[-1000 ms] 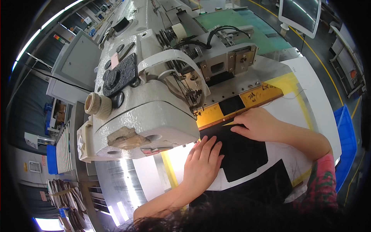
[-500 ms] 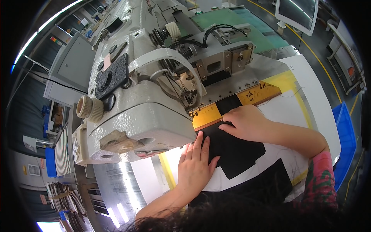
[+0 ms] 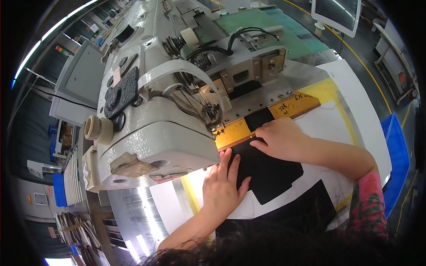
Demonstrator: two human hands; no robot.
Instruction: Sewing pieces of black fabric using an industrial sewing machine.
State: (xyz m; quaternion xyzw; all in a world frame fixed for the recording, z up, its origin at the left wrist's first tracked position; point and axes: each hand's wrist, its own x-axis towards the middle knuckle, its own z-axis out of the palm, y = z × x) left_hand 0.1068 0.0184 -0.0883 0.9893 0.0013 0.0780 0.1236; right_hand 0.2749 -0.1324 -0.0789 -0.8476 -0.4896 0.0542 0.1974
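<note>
My left hand [image 3: 220, 190] lies flat with fingers stretched over the left part of a black fabric piece [image 3: 276, 175], fingertips beside the sewing machine's white head [image 3: 164, 137]. My right hand [image 3: 277, 138] has its fingers curled and pressed on the fabric's upper edge, along a yellow plate [image 3: 293, 104] with handwriting and a black square patch [image 3: 258, 119]. The machine hides part of the work under its head.
A second black piece [image 3: 310, 201] lies nearer me on a white board [image 3: 359, 111] with yellow tape. A blue bin [image 3: 392, 164] stands at the right. A green platform [image 3: 253, 24] and a monitor [image 3: 335, 13] are behind; metal racking [image 3: 71, 177] is at the left.
My right hand and the fabric's upper edge have shifted slightly up against the yellow plate. My left hand has moved only slightly. The whole view has shifted a little.
</note>
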